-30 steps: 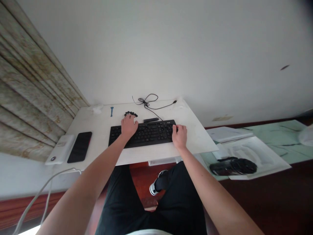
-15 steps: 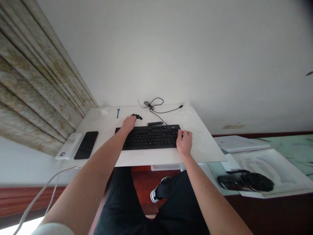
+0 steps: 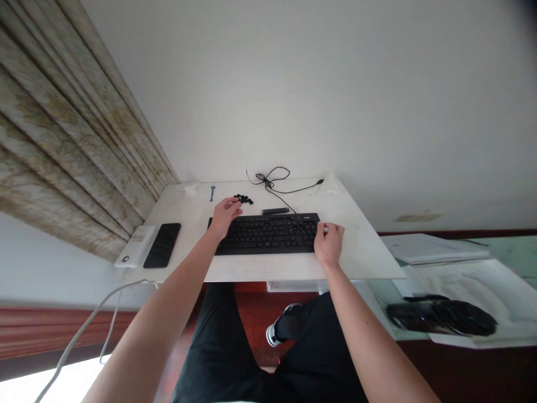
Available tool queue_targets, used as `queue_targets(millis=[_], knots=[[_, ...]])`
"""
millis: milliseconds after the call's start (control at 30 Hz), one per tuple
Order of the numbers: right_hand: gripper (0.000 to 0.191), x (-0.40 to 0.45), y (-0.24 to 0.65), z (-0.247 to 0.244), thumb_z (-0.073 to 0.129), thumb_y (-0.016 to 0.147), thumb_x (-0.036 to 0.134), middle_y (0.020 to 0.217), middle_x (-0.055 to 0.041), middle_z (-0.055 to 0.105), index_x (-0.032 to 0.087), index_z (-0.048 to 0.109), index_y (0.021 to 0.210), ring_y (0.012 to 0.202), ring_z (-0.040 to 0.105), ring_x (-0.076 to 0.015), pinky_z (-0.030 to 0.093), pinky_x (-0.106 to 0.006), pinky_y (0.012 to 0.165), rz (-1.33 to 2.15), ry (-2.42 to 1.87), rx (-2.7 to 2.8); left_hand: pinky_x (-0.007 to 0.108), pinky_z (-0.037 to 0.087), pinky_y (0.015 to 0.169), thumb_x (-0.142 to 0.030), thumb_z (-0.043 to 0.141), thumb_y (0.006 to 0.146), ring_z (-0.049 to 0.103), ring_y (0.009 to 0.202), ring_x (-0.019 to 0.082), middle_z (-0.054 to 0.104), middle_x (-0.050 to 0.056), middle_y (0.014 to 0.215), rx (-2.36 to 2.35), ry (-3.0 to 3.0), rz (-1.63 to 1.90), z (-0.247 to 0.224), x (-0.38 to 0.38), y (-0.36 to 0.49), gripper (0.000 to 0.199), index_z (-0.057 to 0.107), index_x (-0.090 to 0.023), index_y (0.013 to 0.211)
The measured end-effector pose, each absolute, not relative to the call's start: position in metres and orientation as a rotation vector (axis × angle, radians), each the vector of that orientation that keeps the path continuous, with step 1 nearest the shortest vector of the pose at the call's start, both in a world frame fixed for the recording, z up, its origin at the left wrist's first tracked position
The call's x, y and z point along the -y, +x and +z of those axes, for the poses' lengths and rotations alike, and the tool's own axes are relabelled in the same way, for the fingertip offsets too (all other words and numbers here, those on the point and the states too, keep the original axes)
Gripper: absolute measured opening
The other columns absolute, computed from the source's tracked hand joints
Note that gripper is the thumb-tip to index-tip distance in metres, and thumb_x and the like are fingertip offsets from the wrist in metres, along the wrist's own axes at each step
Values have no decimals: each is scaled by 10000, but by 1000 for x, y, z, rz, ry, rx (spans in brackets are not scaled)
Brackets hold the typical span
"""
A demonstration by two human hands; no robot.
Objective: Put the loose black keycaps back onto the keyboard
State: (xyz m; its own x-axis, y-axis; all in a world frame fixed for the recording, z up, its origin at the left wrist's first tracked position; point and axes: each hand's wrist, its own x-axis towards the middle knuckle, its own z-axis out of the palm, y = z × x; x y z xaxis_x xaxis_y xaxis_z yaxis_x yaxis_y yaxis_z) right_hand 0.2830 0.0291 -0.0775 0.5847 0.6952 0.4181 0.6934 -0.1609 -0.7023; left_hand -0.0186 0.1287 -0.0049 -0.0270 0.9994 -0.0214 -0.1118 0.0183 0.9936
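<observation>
A black keyboard (image 3: 268, 232) lies flat on the white table, and my right hand (image 3: 329, 243) grips its right end, thumb and fingers closed on the edge. My left hand (image 3: 226, 215) hovers at the keyboard's upper left corner. Its thumb and fingers are bent together; whatever small thing may be between them I cannot make out. Just beyond those fingertips is a small heap of black keycaps (image 3: 244, 199). A dark narrow bar (image 3: 276, 211) rests behind the keyboard.
A coiled cable (image 3: 268, 180) runs from the keyboard towards the wall. A blue tool (image 3: 212, 193) lies at the back left. On the left are a phone (image 3: 162, 245) and a white box-shaped device (image 3: 135, 246). White packaging (image 3: 482, 296) with a black plastic-wrapped item stands at right.
My left hand has drawn back from the keycaps towards the keyboard's corner, uncovering more of the heap. My right hand keeps its hold. The whole view has shifted slightly.
</observation>
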Motion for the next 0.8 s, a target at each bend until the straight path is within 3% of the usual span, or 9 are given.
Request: queue_targets(millis=[133,267,467,633,800], knots=[[369,-29,288,-82,451,926,480,1013,-153,539,154,623,909,963,525,-260,444,-426,920,1,-1792,1124,282,544,861,-190,707,842,607,695,61,654,3,854,-811,616,1301,4,-79,-28,123,641,-174,945],[283,-26,287,-75,508,895,421,984,-136,537,158,613,903,962,517,-256,460,-435,898,-17,-1713,1166,207,538,742,-201,696,872,579,674,45,648,0,873,-612,435,1264,13,-39,-43,74,640,-184,916],[172,-8,222,-19,571,891,360,970,-107,594,196,613,859,994,541,-261,433,-470,941,-90,-1552,1367,207,506,683,-204,725,851,550,663,50,602,-19,845,-467,374,1183,20,-8,-49,135,636,-205,954],[152,10,149,34,590,913,327,959,-56,630,223,643,1010,806,594,-177,504,-332,733,443,-1216,1574,223,495,683,-219,773,807,541,661,58,607,-17,859,-487,445,1111,18,0,-46,217,636,-207,974],[264,16,116,51,634,893,270,1055,-51,625,253,652,1156,776,603,-129,512,-284,687,781,-1061,1718,240,505,724,-276,801,783,588,729,85,639,1,907,-543,526,1046,13,2,-46,275,641,-203,994]])
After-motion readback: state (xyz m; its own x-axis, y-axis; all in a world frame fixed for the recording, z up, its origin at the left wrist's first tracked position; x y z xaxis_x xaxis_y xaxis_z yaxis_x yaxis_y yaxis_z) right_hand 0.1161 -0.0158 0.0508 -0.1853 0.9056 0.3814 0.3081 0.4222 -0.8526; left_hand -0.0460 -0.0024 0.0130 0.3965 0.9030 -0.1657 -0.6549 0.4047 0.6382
